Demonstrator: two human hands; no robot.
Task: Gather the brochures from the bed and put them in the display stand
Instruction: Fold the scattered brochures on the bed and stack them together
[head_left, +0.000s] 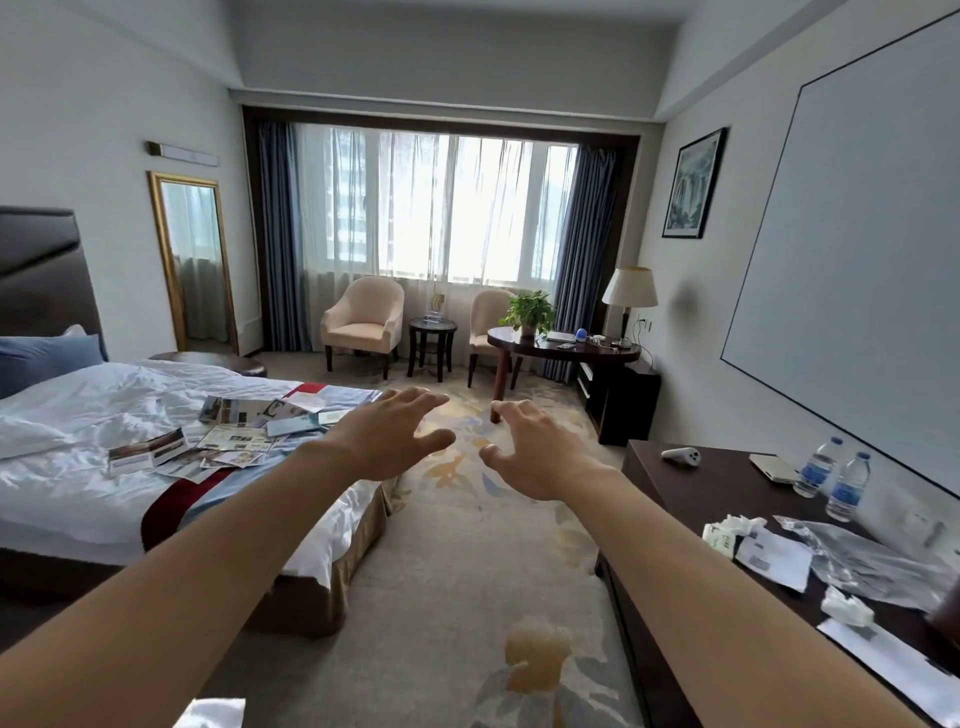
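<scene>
Several brochures (234, 436) lie scattered on the white bed (78, 499) at the left, near its foot and the red runner. Both my arms stretch out in front of me over the carpet between the bed and the dresser. My left hand (395, 436) hovers with fingers spread, holding nothing, just right of the bed's corner. My right hand (530, 452) is beside it, fingers spread too and holding nothing. A clear stand-like object (435, 312) sits on the small round table by the window, too small to tell for sure.
A dark dresser (717, 493) on the right carries two water bottles (831, 475), papers, plastic wrap and a white remote. Two armchairs, a round side table, a desk with a plant and a lamp stand by the window. Patterned carpet runs down the middle.
</scene>
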